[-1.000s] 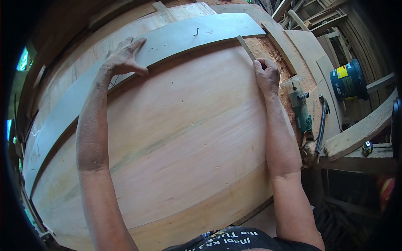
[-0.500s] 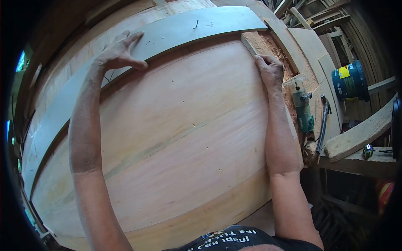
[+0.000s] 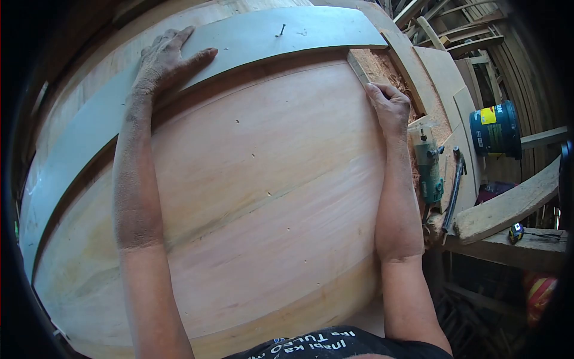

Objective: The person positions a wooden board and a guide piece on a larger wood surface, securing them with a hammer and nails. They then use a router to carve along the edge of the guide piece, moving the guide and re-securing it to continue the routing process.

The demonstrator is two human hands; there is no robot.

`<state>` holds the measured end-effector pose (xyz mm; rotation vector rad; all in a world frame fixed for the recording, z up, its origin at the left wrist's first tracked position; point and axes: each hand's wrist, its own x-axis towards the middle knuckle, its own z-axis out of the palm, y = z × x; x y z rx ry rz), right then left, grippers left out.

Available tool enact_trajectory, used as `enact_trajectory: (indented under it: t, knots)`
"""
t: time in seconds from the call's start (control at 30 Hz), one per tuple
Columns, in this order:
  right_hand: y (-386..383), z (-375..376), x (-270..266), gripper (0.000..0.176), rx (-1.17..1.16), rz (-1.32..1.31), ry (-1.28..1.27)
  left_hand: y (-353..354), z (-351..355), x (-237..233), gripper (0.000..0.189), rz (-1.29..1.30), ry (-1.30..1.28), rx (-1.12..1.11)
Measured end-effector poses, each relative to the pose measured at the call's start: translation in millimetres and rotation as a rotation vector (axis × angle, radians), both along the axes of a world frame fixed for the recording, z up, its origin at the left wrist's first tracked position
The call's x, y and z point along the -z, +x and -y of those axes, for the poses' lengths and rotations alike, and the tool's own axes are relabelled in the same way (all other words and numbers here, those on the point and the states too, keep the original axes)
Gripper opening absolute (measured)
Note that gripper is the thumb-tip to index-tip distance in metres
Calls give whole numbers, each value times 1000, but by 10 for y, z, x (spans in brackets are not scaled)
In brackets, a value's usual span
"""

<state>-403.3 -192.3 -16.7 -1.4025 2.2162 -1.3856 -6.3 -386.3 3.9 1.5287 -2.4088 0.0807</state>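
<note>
A long, curved, pale blue-grey board (image 3: 251, 42) lies across the far side of a broad, bowed plywood panel (image 3: 281, 137). My left hand (image 3: 167, 63) rests on this board, its thumb stretched out to the right and the other fingers laid toward the far edge. A bent nail (image 3: 280, 30) sticks up from the board near its right end. Under that end lies a short wooden block (image 3: 360, 64), and my right hand (image 3: 390, 103) pinches its near end between thumb and fingers. Small dark holes or marks dot the panel.
Wood shavings (image 3: 399, 78) lie right of the block. A green power tool (image 3: 429, 170) and a dark bar-like tool (image 3: 455, 188) sit by my right forearm. Further right are a dark bucket (image 3: 496, 128), a curved timber (image 3: 508, 206) and a tape measure (image 3: 516, 233).
My left hand has slid farther away, its thumb now on top of the board instead of over the near edge. My right hand stays at the block. The view has shifted slightly.
</note>
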Motion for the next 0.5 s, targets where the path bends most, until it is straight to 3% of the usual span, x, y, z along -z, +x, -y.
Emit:
enact_trajectory:
  t: [0.23,0.43,0.5]
  knots:
    - [4,-21,-15,18,-6,32,31,-53,-49,-101,119,95,210,36]
    - [53,-17,-23,19,20,-47,20,-137,-120,-81,126,130,139,103]
    - [24,-10,7,20,22,-88,33,-140,-89,-77,119,108,135,130]
